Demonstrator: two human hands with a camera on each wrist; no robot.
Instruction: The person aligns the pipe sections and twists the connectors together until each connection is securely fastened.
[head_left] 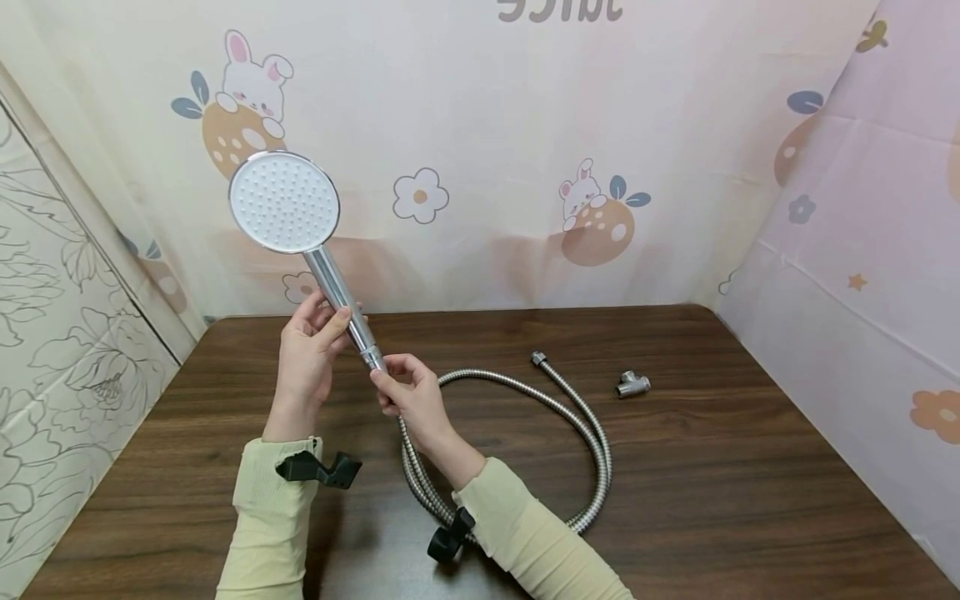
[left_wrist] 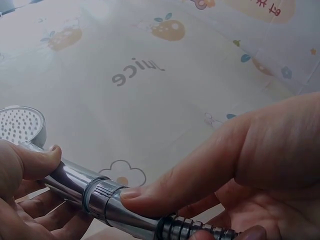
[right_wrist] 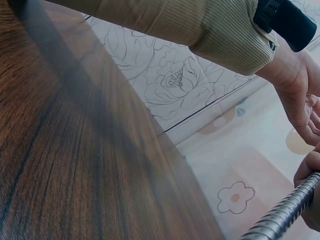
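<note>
A chrome shower head (head_left: 285, 202) with a white nozzle face is held up at a slant over the table's left side. My left hand (head_left: 309, 354) grips its handle (left_wrist: 70, 178), thumb on the front and fingers behind. At the handle's lower end, my right hand (head_left: 416, 400) pinches the smooth connector (left_wrist: 122, 212) of the metal shower hose (head_left: 600, 454). In the left wrist view the connector's ribbed collar meets the handle end. From there the hose runs down and lies coiled on the table; the right wrist view shows a ribbed stretch below the hand.
The hose's other end, a hex nut (head_left: 538, 358), lies at the back of the brown wooden table (head_left: 712, 500). A small chrome T-shaped fitting (head_left: 633, 384) lies to its right. Printed curtains (head_left: 487, 167) stand behind and at the sides.
</note>
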